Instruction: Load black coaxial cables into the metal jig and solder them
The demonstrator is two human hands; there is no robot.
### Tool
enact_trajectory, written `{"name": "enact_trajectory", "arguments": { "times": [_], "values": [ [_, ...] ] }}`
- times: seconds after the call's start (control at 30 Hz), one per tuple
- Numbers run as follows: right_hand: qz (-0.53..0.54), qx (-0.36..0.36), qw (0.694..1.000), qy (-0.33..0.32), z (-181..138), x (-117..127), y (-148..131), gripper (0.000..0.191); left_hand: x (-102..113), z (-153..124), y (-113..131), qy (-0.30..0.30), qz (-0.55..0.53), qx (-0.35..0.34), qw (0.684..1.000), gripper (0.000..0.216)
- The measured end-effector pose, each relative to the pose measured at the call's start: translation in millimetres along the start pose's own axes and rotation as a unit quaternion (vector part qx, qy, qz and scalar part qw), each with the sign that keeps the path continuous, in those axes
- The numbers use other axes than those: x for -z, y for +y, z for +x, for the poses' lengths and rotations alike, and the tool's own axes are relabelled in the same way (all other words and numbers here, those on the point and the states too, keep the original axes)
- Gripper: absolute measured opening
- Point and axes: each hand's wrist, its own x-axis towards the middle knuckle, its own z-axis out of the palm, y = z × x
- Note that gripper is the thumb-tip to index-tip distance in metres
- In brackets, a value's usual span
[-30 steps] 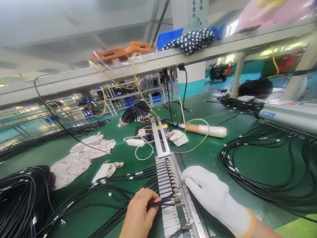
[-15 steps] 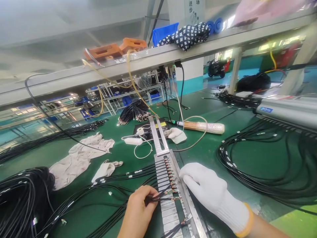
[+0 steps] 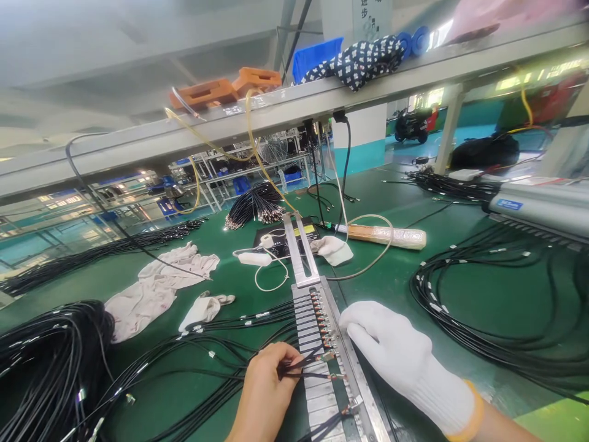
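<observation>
On the slotted metal jig (image 3: 319,405), which runs from the near side of the worktop (image 3: 381,288) toward its far middle, the nearer stretch looks unfinished, several black cables (image 3: 313,374) crossing it with ends askew; the bare left hand (image 3: 271,377) pinches some of these; the gloved right hand (image 3: 396,344) is half curled at the jig's right rail (image 3: 352,362), its grip impossible to tell; farther up, evenly seated connectors (image 3: 318,312) appear done; as for what is obscured, the jig's near end is cut off; the left hand hides how many cables it holds; the coil (image 3: 50,344) toward the worktop's left edge is cropped; beyond, an open frame (image 3: 297,248) partly covers a black box (image 3: 280,248), its lettering unreadable.
</observation>
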Motion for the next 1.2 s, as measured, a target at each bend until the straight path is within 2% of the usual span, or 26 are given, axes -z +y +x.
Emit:
{"name": "enact_trajectory", "arguments": {
  "times": [0.1, 0.27, 0.5, 0.7, 0.9, 1.07, 1.2],
  "values": [
    [0.001, 0.004, 1.000, -0.002, 0, 0, -1, 0.031, 0, 0, 0, -0.002, -0.020, 0.008, 1.000, 0.016],
    [0.005, 0.003, 1.000, -0.004, -1, -1, -1, 0.031, 0, 1, 3, -0.004, 0.019, -0.013, 1.000, 0.017],
    [0.010, 0.009, 1.000, -0.009, -2, 0, -2, 0.034, 1, 1, 1, 0.005, -0.010, -0.033, 0.999, 0.019],
    [-0.005, -0.026, 0.999, -0.033, 0, 1, -4, 0.035, -2, 1, 1, 0.037, -0.024, -0.030, 0.999, 0.019],
    [-0.030, -0.048, 0.995, -0.078, -1, -2, -2, 0.034, -3, 3, 0, 0.005, -0.074, 0.004, 0.997, 0.018],
    [-0.043, -0.052, 0.995, -0.077, -2, -4, 2, 0.032, -3, 3, 6, 0.000, -0.026, 0.012, 1.000, 0.015],
    [-0.033, 0.016, 0.998, -0.055, -7, -8, 7, 0.030, -4, 1, 6, 0.000, -0.013, 0.011, 1.000, 0.012]
  ]
}}
